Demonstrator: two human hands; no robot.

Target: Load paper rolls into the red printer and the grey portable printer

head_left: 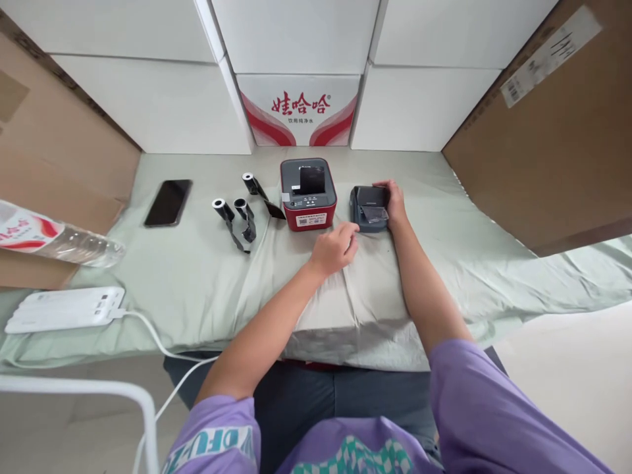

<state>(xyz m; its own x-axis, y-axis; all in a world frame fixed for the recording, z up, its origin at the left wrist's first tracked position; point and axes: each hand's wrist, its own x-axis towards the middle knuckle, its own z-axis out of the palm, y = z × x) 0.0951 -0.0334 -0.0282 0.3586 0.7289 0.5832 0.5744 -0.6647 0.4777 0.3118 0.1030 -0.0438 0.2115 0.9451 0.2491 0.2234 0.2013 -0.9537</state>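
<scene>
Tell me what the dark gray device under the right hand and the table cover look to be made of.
Dark gray device: likely molded plastic, matte, with smooth rounded edges. Right hand rests on it. Table cover: pale green woven cloth, by its soft creases and draping front edge.

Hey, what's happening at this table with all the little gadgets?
A person in a purple shirt sits at a cloth-covered table. Their right hand rests on a small dark grey device, while the left hand hovers loosely curled just in front of a red label printer. To the left lie three black ribbon rolls, a phone, a water bottle and a white power strip.
</scene>
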